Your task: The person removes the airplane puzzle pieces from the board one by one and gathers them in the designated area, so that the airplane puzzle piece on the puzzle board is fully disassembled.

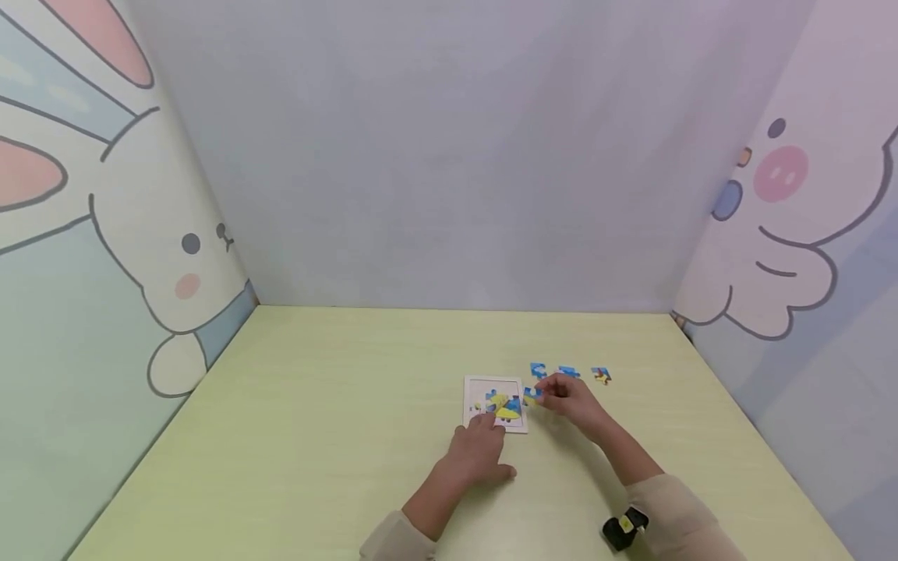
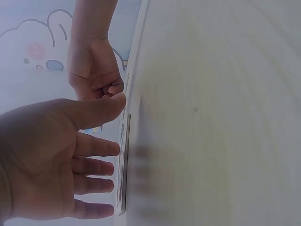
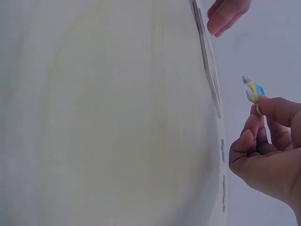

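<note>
My right hand (image 1: 570, 401) pinches a blue and yellow puzzle piece (image 1: 532, 394) between thumb and fingers, at the right side of a white puzzle frame (image 1: 467, 389). In the right wrist view the piece (image 3: 255, 89) is held up off the table, its notched edge pointing away from the hand. Joined pieces showing a yellow and blue picture (image 1: 507, 407) lie inside the frame. My left hand (image 1: 479, 452) has its fingers extended, with the fingertips at the frame's near left edge. The left wrist view shows these straight fingers (image 2: 96, 168) against the frame's side (image 2: 124, 165).
Behind the right hand lie three loose puzzle pieces: one blue and white (image 1: 538, 370), one mostly blue (image 1: 569, 372), one with red and yellow (image 1: 601, 375). Pale yellow-green tabletop (image 1: 316, 405) runs back to a plain wall. Cartoon-printed panels (image 1: 779, 257) flank both sides.
</note>
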`<action>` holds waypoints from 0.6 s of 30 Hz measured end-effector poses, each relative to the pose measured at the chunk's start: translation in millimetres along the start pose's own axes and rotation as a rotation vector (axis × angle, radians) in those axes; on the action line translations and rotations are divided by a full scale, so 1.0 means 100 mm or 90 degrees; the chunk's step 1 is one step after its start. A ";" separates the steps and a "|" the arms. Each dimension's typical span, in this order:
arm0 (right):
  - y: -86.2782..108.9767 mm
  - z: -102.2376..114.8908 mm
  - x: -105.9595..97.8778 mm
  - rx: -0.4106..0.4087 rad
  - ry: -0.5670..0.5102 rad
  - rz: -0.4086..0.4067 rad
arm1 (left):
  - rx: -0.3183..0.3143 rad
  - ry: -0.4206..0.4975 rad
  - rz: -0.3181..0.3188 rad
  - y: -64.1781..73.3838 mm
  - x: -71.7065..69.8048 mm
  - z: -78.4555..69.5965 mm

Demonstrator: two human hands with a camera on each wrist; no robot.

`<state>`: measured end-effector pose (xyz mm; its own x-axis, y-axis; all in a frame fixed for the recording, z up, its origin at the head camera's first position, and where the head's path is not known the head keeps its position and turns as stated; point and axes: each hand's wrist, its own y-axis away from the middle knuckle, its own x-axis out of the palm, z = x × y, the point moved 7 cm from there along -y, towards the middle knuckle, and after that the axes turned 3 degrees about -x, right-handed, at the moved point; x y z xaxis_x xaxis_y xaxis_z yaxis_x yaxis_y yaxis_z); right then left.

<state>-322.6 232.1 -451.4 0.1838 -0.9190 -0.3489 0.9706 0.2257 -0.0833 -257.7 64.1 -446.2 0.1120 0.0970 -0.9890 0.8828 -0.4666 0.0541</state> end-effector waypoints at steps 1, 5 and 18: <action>0.02 -0.01 -0.01 0.007 -0.001 0.001 | 0.004 0.001 0.001 0.00 0.01 -0.02; 0.06 -0.08 -0.08 0.029 -0.003 0.006 | 0.008 0.012 0.000 -0.02 0.05 -0.09; 0.04 -0.18 -0.24 0.067 0.000 0.013 | -0.020 -0.018 0.034 -0.06 0.11 -0.12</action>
<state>-326.1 260.5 -460.4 0.2030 -0.9145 -0.3501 0.9777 0.2088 0.0216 -256.9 78.4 -455.9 0.1468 0.0477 -0.9880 0.8898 -0.4426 0.1108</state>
